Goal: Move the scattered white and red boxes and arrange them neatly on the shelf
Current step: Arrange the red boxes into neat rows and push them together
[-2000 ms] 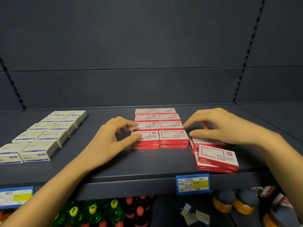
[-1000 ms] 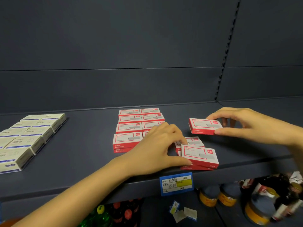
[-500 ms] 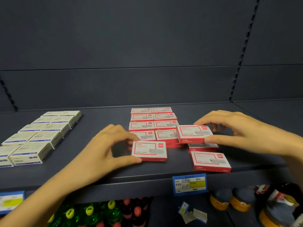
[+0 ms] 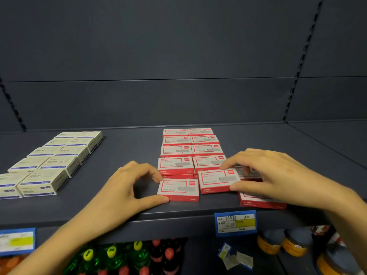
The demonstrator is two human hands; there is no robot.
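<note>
White and red boxes stand in two neat columns (image 4: 191,149) on the dark shelf (image 4: 127,151). At the front of the left column lies one red box (image 4: 178,189); my left hand (image 4: 127,187) pinches its left end between thumb and forefinger. Beside it a second red box (image 4: 218,180) sits at the front of the right column, and my right hand (image 4: 278,175) grips its right end. A further loose red box (image 4: 260,201) lies partly hidden under my right hand near the shelf's front edge, with another behind my fingers.
White and blue boxes (image 4: 49,161) fill two rows at the shelf's left. A blue price tag (image 4: 235,223) hangs on the front lip, another (image 4: 16,241) at far left. Bottles (image 4: 111,257) and jars (image 4: 282,243) stand on the shelf below.
Both hands each took a loose red box from the right pile and carried it left. The two boxes now sit side by side at the front of the two columns.
</note>
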